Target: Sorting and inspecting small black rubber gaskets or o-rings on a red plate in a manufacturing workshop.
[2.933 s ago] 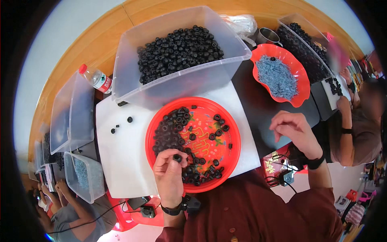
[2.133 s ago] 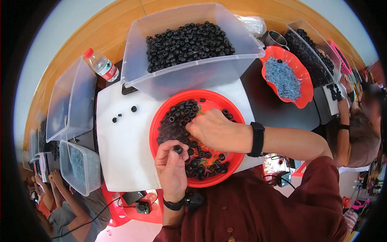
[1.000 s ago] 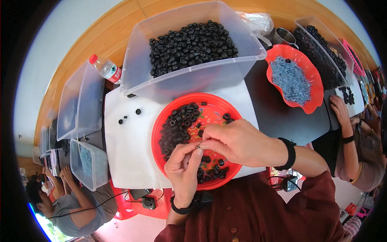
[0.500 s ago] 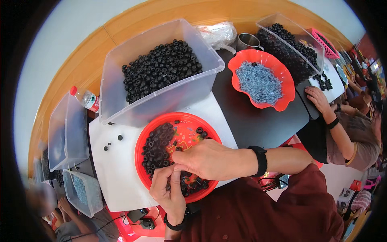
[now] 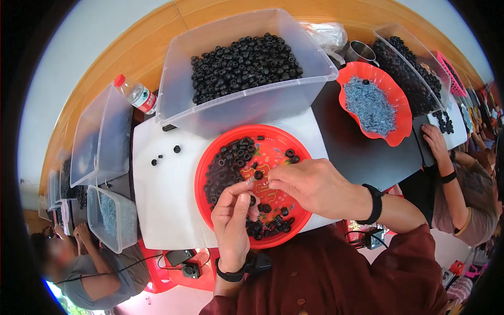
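Note:
A round red tray (image 5: 202, 157) with a printed floral bottom holds many small black ring-shaped parts (image 5: 231, 155), heaped mostly along its left side and lower rim. Over its lower left part, my left hand (image 5: 233, 223) is closed, with a black ring-shaped part (image 5: 253, 200) between its fingers. My right hand (image 5: 317, 189) reaches in from the right above the tray, thumb and forefinger pinched together. Whatever may be in that pinch is too small to make out. Close to its fingertips, another black ring (image 5: 258, 175) shows above the tray's bottom.
Behind the tray, a large clear bin (image 5: 241, 110) holds a heap of black parts. A scalloped red bowl (image 5: 403, 113) of small grey-blue pieces stands right. A bottle (image 5: 140, 97), a metal mug (image 5: 361, 52) and clear tubs (image 5: 113, 220) stand around. People sit at both sides.
My hands, together half a second ago, are now apart; the right has drawn back to the right. A black ring now shows in my left fingers. The whole view has shifted.

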